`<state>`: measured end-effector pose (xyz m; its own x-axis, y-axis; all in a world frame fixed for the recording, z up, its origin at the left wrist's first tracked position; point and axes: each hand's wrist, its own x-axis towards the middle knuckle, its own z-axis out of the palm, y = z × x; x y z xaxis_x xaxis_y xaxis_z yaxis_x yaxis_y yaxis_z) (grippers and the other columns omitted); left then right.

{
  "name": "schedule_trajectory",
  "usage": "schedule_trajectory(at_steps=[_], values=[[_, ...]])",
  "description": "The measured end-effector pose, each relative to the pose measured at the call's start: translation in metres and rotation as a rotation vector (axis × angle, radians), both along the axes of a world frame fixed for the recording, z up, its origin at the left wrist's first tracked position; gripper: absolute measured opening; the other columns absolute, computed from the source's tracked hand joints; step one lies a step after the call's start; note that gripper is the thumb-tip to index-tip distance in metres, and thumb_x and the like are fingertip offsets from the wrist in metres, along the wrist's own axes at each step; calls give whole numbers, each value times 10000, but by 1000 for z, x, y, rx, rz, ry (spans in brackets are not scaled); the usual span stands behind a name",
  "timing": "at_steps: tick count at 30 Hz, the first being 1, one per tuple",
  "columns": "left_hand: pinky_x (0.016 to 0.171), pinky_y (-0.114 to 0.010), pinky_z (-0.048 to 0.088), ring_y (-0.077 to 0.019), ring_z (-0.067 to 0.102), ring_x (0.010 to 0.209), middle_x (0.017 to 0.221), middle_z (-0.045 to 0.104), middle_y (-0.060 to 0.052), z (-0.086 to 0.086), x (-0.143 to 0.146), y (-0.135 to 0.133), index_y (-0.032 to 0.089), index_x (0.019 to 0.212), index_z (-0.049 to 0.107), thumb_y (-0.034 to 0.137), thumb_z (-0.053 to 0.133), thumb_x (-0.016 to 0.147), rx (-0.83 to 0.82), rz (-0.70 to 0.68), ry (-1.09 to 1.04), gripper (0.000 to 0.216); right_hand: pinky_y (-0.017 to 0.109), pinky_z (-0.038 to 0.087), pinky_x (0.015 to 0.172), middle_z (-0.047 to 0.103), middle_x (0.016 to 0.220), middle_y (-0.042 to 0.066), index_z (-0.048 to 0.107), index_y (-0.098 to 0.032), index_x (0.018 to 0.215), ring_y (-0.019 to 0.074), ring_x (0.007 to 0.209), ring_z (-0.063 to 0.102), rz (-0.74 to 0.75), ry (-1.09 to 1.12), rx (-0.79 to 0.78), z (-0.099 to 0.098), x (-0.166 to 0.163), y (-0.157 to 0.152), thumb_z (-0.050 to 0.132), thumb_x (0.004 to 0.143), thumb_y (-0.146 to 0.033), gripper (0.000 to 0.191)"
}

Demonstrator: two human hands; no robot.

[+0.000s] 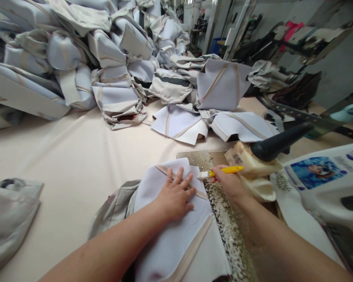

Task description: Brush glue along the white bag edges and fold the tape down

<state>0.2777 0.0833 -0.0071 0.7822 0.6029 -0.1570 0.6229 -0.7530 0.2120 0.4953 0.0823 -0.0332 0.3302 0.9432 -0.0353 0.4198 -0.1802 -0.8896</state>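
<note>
My left hand (175, 194) lies flat with fingers spread on a white fabric piece (176, 235) edged with beige tape, pressing it down on the table. My right hand (228, 182) is closed round a small brush with a yellow handle (223, 171); its bristles point left, at the top edge of the fabric. Under and beside the fabric runs a glue-spattered work board (226, 223).
A big heap of sewn white and beige fabric pieces (111, 58) fills the far side of the cream table (70, 156). A glue-crusted container with a black cone (264, 156) stands right of my hand. More fabric (8, 215) lies left; a printed white object (326, 176) sits right.
</note>
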Motion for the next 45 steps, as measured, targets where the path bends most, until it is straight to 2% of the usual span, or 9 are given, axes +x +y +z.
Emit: schedule_trajectory(at_steps=[6,11,14,16,24,30,33,41,45], values=[[1025,-657,-89,-367,-32,1374,1496,214,-35,1,0,0,314,1286,480,529,522,812,-14,0,9,523,267,457,644,602,561,21,560,-206,657,167,604,579,-40,44,40,-8,-9,44,471,788,-369,226],[1024,-655,-101,-363,-38,1374,1497,210,-34,-2,1,1,310,1286,480,532,522,810,-6,1,6,527,270,437,660,585,536,10,541,-215,581,160,591,560,15,-13,-31,3,-11,0,477,767,-334,231],[1024,-652,-103,-362,-40,1375,1494,220,-38,-2,0,0,304,1284,483,527,526,808,-3,3,3,527,266,403,547,535,459,-12,528,-215,548,148,494,508,78,-24,-134,9,-11,-34,478,737,-336,230],[1027,-650,-98,-363,-32,1375,1493,223,-42,-2,0,0,299,1284,483,525,527,809,-9,3,5,528,263,374,498,508,423,-22,524,-213,539,142,452,480,82,-34,-182,11,-10,-40,481,722,-336,224],[1024,-639,-125,-364,-35,1374,1493,226,-34,-8,0,0,310,1278,486,542,513,811,28,-4,-17,522,264,418,665,569,544,-7,526,-204,582,147,594,552,29,-44,76,9,-18,22,462,760,-312,217],[1025,-632,-124,-363,-37,1374,1489,235,-46,-13,-1,0,299,1265,501,542,532,799,44,-2,-30,527,259,368,507,498,443,-26,521,-205,570,138,468,485,108,-86,-155,15,-16,-32,475,735,-327,210],[1031,-635,-100,-363,-29,1375,1485,245,-50,-13,-1,-1,291,1266,503,532,539,796,54,-4,-33,529,254,362,498,502,475,-25,522,-198,584,134,479,476,122,-83,-142,20,-14,-57,479,744,-365,236],[1033,-643,-84,-369,2,1375,1475,274,-38,-16,1,-2,312,1243,521,546,557,777,96,9,-40,523,265,401,598,534,554,-17,540,-196,652,145,571,514,96,-54,-46,11,-10,-58,479,775,-421,263],[1033,-638,-81,-365,-9,1375,1473,278,-42,-16,0,-3,309,1247,516,538,558,779,106,3,-46,523,258,358,503,477,470,-36,509,-201,586,131,474,458,162,-57,-127,17,-9,-62,477,754,-403,264]])
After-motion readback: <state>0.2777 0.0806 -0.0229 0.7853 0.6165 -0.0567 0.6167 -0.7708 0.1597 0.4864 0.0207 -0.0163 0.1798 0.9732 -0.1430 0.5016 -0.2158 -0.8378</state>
